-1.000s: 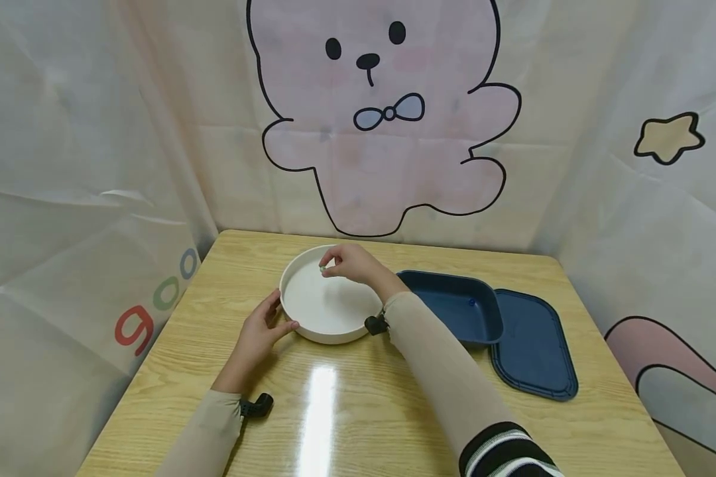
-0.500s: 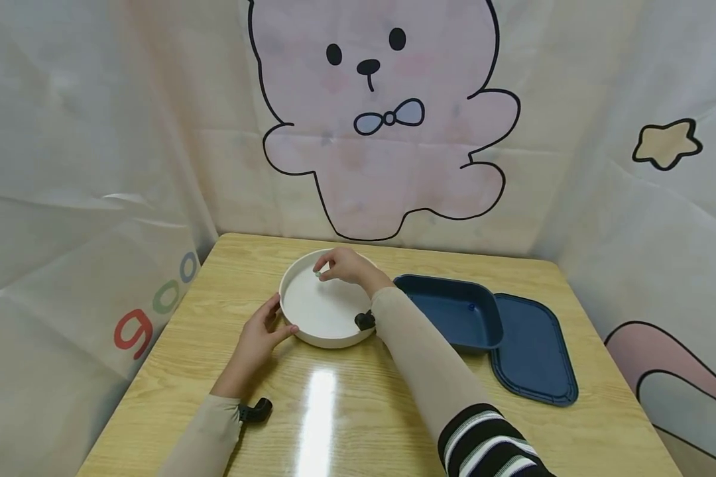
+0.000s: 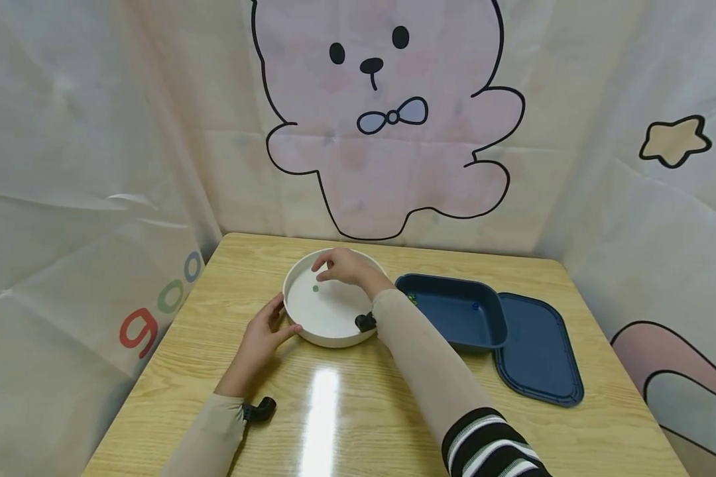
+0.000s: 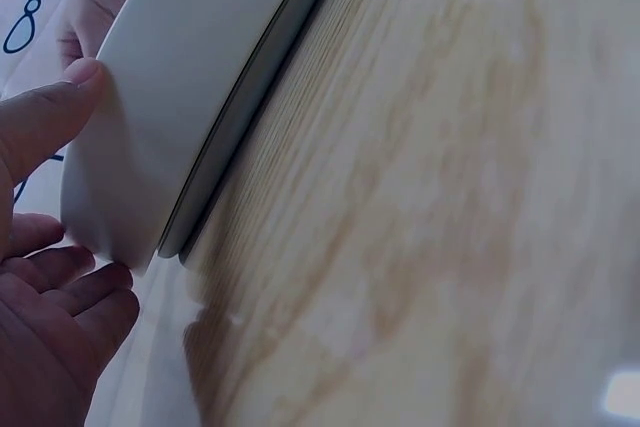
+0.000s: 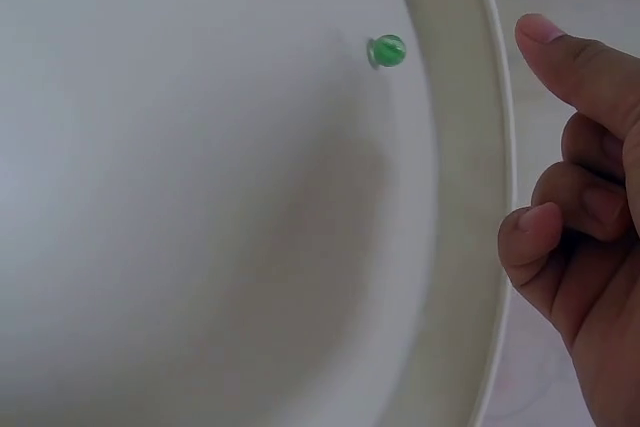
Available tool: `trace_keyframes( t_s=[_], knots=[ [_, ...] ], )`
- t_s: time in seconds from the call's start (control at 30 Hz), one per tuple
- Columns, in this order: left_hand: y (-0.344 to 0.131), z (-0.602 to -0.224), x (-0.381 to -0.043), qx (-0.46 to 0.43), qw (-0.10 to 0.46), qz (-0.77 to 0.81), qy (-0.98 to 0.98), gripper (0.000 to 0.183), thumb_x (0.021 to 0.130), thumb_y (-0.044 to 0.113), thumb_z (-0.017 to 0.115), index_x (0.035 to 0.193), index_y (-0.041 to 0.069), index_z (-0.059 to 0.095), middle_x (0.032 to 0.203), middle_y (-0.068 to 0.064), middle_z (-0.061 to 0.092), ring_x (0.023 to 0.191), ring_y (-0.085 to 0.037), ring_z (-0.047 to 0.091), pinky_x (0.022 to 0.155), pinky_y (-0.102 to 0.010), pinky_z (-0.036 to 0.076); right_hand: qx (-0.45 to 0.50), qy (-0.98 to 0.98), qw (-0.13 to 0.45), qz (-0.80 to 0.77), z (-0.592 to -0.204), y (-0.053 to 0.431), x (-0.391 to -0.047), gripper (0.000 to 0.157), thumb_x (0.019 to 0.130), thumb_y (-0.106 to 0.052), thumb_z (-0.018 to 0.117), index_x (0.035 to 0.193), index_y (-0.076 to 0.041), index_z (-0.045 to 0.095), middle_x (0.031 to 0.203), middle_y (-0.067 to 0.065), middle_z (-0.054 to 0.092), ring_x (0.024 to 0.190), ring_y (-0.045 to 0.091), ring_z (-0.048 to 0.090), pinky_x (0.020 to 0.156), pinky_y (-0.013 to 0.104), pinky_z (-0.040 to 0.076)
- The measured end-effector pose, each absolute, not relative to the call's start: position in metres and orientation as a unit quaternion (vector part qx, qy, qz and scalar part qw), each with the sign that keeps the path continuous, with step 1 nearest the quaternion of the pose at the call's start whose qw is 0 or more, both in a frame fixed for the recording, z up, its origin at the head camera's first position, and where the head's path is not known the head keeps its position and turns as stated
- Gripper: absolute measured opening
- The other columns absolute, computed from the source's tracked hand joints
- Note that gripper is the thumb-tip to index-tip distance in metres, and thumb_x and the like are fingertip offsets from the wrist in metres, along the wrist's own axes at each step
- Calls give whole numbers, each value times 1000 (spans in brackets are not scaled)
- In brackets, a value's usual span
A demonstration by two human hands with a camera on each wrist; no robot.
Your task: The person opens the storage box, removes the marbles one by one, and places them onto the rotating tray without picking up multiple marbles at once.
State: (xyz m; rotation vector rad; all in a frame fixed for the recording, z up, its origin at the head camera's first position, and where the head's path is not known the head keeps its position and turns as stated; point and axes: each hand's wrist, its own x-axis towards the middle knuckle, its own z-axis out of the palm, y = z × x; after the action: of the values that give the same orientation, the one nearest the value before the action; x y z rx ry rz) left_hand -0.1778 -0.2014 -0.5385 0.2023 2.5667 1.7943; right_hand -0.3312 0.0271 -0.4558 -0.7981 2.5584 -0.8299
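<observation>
A green glass marble (image 5: 388, 50) lies on the floor of a round white dish (image 3: 328, 318), near its inner wall in the right wrist view. In the head view the same marble (image 3: 315, 288) shows just below the fingertips of my right hand (image 3: 347, 266). That hand is over the dish with thumb and index finger parted and nothing between them; its other fingers curl loosely in the right wrist view. My left hand (image 3: 264, 336) holds the near left side of the dish. In the left wrist view its thumb (image 4: 50, 122) lies at the rim, with fingertips against the outer wall.
Right of the dish stands a dark blue rectangular box (image 3: 453, 324). Inside are a small blue marble (image 3: 475, 306) and some green bits (image 3: 412, 298), partly hidden by my right sleeve. A flat blue lid (image 3: 539, 351) lies beside it on the wooden table (image 3: 394, 424).
My right hand moved slightly left over the dish, and its thumb and finger let go of the green marble, which now lies in the dish. The left hand has stayed at the rim.
</observation>
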Motion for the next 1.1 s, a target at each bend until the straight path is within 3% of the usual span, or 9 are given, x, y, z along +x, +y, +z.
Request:
trace_keyframes(
  t_s=[0.13, 0.37, 0.57, 1.1],
  knots=[
    [-201, -537, -177, 58, 8, 571, 819, 93, 89, 29, 83, 162, 10, 29, 166, -11, 32, 152, -32, 32, 123, -44, 34, -288, 898, 150, -297, -447, 31, -327, 29, 97, -28, 74, 123, -16, 74, 95, 2, 64, 85, 19, 56, 70, 30, 50],
    [-199, -536, -177, 55, 4, 570, 820, 92, 89, 26, 83, 162, 9, 30, 166, -11, 32, 152, -32, 33, 123, -43, 35, -276, 908, 110, -296, -433, 48, -319, 21, 95, -33, 76, 115, -26, 76, 88, 1, 64, 78, 18, 57, 64, 30, 50],
    [-198, -534, -176, 51, 5, 566, 823, 92, 90, 24, 82, 162, 9, 29, 166, -12, 31, 152, -33, 33, 122, -42, 35, -286, 908, 86, -295, -420, 66, -315, 19, 96, -33, 75, 113, -26, 76, 81, 2, 60, 72, 18, 51, 60, 29, 45],
    [-199, -539, -176, 55, 9, 571, 819, 97, 86, 33, 84, 162, 9, 29, 166, -13, 30, 152, -34, 32, 121, -46, 37, -260, 920, 71, -284, -398, 122, -296, 22, 95, -36, 75, 114, -23, 76, 76, 2, 54, 70, 20, 45, 60, 32, 37]
  ],
)
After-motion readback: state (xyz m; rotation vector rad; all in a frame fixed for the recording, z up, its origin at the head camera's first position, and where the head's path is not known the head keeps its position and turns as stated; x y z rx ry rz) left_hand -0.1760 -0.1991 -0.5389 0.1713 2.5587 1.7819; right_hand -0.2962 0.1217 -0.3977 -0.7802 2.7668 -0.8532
